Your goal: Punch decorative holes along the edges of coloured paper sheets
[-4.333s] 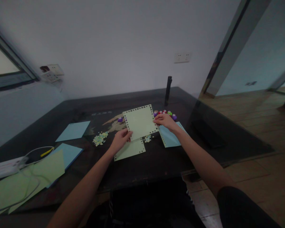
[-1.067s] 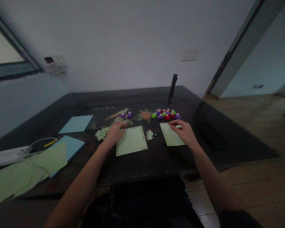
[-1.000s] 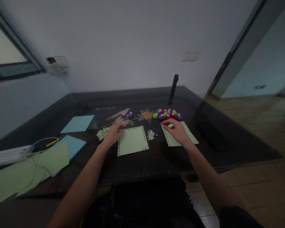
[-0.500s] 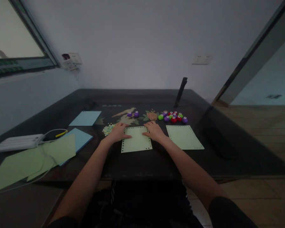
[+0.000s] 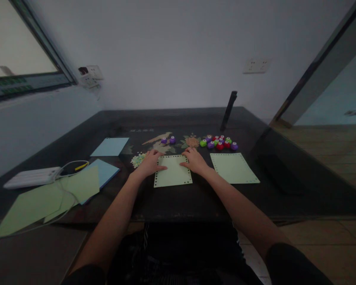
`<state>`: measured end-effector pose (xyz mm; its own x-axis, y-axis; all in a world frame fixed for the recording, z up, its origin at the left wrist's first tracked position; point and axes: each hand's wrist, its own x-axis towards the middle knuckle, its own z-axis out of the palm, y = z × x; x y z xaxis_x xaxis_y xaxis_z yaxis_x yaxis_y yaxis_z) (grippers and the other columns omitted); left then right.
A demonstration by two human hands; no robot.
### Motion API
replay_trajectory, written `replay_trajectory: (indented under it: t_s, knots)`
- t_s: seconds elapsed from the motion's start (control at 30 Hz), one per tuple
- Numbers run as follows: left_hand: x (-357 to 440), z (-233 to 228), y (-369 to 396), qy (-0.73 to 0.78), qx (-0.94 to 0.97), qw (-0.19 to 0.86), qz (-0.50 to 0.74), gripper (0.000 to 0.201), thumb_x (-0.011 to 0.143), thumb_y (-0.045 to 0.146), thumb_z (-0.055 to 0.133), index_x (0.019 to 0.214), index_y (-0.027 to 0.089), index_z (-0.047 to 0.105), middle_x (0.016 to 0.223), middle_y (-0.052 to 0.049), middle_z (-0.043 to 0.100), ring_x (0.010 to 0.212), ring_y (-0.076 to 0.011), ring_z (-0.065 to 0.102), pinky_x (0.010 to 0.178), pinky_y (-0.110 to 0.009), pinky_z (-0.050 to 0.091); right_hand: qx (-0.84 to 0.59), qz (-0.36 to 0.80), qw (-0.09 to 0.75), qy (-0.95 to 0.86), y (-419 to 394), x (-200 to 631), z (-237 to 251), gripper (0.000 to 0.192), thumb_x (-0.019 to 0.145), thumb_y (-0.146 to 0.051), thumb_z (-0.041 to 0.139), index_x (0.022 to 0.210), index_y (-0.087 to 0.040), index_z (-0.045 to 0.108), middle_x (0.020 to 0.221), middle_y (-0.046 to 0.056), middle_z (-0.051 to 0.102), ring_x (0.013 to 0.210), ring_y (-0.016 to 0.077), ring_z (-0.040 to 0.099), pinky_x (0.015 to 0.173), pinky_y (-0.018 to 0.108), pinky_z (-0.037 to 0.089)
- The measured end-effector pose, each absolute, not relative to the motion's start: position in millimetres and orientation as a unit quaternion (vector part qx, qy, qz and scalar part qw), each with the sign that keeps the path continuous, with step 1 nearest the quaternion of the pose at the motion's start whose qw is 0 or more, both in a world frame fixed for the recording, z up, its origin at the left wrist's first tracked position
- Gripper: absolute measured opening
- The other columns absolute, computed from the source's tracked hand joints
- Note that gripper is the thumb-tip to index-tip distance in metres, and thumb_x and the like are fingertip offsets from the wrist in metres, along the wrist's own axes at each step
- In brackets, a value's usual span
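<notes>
Now both the left hand (image 5: 150, 163) and right hand (image 5: 195, 161) rest flat, fingers released, on the green punched sheet (image 5: 173, 176).

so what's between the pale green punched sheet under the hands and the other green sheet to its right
In the head view, only bare dark table separates the pale green punched sheet from the other green sheet.

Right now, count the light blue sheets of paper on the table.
2. One blue sheet lies flat at the far left of the table. The other lies nearer, partly under green paper. More may be hidden below.
</notes>
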<state>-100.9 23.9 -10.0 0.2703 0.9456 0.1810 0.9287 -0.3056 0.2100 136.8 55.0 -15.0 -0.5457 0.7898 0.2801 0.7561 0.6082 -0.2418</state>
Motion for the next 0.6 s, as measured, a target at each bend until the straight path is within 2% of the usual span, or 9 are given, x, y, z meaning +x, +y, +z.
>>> replay_trajectory:
  t_s: [0.17,0.37,0.5,0.6]
  knots:
    - [-96,-6,24,0.589,0.792,0.016,0.158,0.045,0.064,0.036,0.072,0.102,0.017,0.056,0.106,-0.011,0.053,0.104,-0.0291,0.048,0.089,-0.039,0.039,-0.439,0.073,0.215,-0.869,56,137,-16,0.038,0.071,-0.032,0.07,0.103,-0.016,0.058,0.109,0.01,0.054,0.105,0.0247,0.049,0.087,0.037,0.041]
    - [-91,-1,25,0.595,0.774,0.085,0.198,0.025,0.072,0.02,0.061,0.096,0.018,0.056,0.093,-0.007,0.063,0.088,-0.0237,0.059,0.076,-0.033,0.042,-0.446,0.107,0.227,-0.859,57,137,-18,0.041,0.069,-0.03,0.072,0.104,-0.016,0.054,0.105,0.009,0.057,0.102,0.0243,0.05,0.086,0.037,0.04]
    - [-93,2,26,0.601,0.749,0.095,0.263,0.021,0.071,0.023,0.062,0.091,0.018,0.06,0.08,-0.005,0.064,0.075,-0.0202,0.059,0.069,-0.03,0.043,-0.432,0.134,0.249,-0.856,60,138,-20,0.047,0.067,-0.026,0.073,0.108,-0.017,0.053,0.108,0.01,0.057,0.105,0.0248,0.049,0.088,0.039,0.039]
    - [-97,3,30,0.602,0.713,0.129,0.336,0.018,0.07,0.028,0.064,0.084,0.017,0.062,0.07,-0.002,0.062,0.067,-0.0173,0.058,0.065,-0.028,0.043,-0.42,0.208,0.299,-0.831,62,137,-19,0.057,0.063,-0.021,0.075,0.114,-0.016,0.051,0.112,0.011,0.056,0.106,0.024,0.05,0.09,0.04,0.04]
